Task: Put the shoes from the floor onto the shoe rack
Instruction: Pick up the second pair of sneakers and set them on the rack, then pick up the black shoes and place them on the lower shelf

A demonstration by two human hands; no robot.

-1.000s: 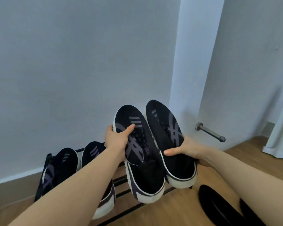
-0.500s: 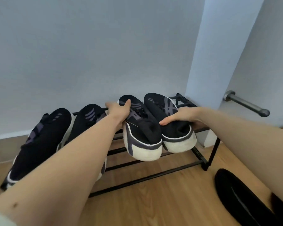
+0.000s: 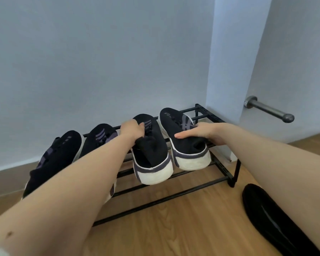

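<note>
A low black metal shoe rack stands against the wall. Two black sneakers with white soles rest on its right half, toes to the wall. My left hand grips the left sneaker at its laces. My right hand holds the right sneaker by its outer side, thumb on top. Another pair of black sneakers, one and the other, lies on the rack's left half, partly hidden by my left forearm.
A black shoe lies on the wooden floor at lower right, partly under my right arm. A metal doorstop rod sticks out from the white wall at right. A wall corner stands right behind the rack's right end.
Both hands have lowered the two sneakers from mid-air onto the rack's right half. They now lie nearly flat, and my view has tilted down.
</note>
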